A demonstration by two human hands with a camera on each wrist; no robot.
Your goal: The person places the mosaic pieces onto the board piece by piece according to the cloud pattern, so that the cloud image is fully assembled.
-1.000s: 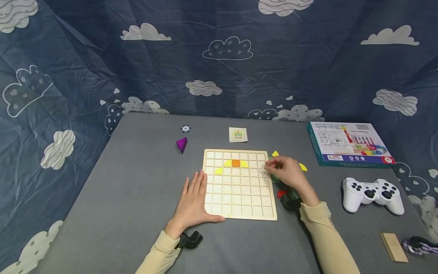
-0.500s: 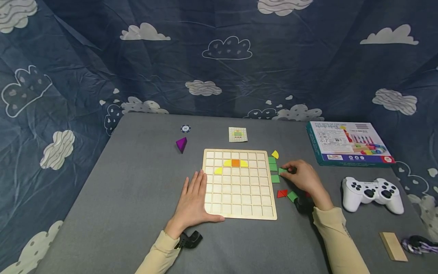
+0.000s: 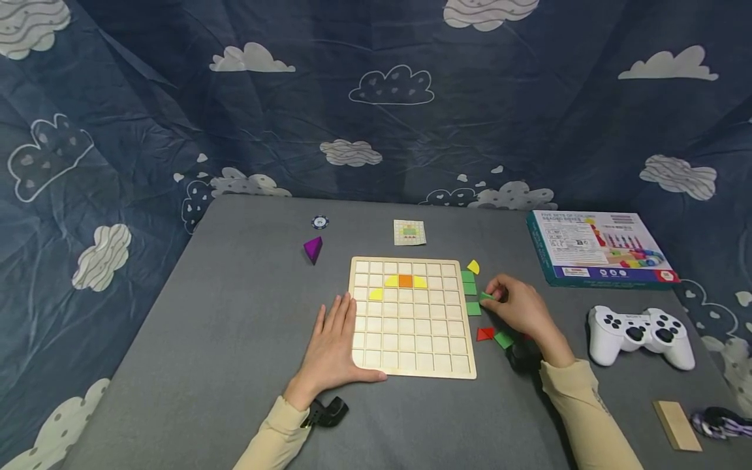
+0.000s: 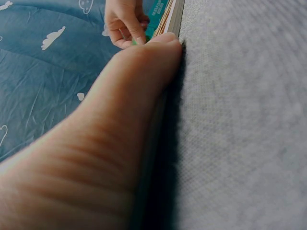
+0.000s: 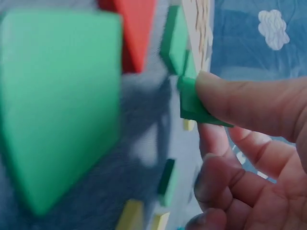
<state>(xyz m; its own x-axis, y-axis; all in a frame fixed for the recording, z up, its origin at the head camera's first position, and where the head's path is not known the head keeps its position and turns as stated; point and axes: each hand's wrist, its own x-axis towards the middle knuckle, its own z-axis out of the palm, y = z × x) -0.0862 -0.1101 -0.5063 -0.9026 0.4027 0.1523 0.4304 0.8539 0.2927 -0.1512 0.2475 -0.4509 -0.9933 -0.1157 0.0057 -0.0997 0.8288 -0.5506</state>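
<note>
A: Nearest stuff?
B: Right side of the tabletop (image 3: 205,391): one wooden block (image 3: 677,425), then one white controller (image 3: 640,336).
A: Hands?
B: Two, well apart. Left hand (image 3: 329,346): fingers straight, thumb spread, at the near-left corner of one board (image 3: 411,360). Right hand (image 3: 518,305): thumb and fingers clamped on one green tile (image 5: 189,103), just right of the board.
A: Tile direction?
B: Squarish, no clear long axis; bare end points at the board.
A: Other pieces, head view?
B: Loose: four green pieces (image 3: 473,309), one yellow wedge (image 3: 473,267), red in two spots (image 3: 485,334). On the board: three yellow quarter-rounds (image 3: 391,281), one orange square (image 3: 405,281).
A: Far side?
B: One printed box (image 3: 602,245), one purple pyramid (image 3: 314,249), one pattern card (image 3: 409,232), one chip (image 3: 320,222).
A: Changes?
B: Second ago, right hand was at the board's right edge; now off it, on the tile. Left hand same.
</note>
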